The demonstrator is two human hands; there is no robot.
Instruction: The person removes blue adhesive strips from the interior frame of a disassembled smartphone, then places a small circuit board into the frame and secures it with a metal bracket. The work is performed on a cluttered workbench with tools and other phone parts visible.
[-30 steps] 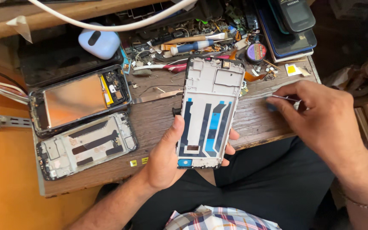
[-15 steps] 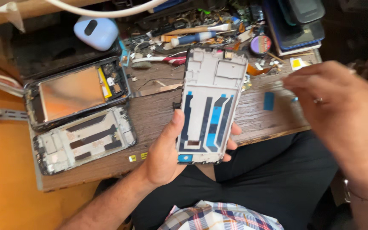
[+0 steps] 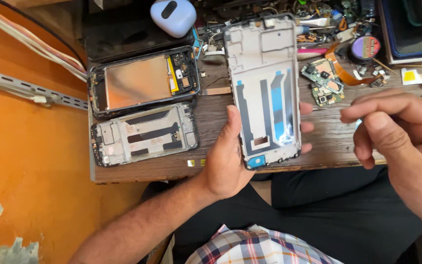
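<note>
Left grip (image 3: 230, 161) holds phone frame (image 3: 265, 88) over workbench (image 3: 211, 122).

Left edge of surface: opened phone body (image 3: 145, 82), second bare phone frame (image 3: 145, 134) just below it.
Far edge: pale blue earbud case (image 3: 173, 16).
Right part: green circuit board (image 3: 324, 80), orange flex cable (image 3: 340, 66), round purple tin (image 3: 365, 47).
Carrier: worn wooden surface (image 3: 211, 117).

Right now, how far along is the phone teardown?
Done: the circuit board is out on the bench, and two more stripped frames lie at the left. In hand: the left hand holds the bare middle frame; the right hand is pinched beside it. Left: nothing refitted.
</note>
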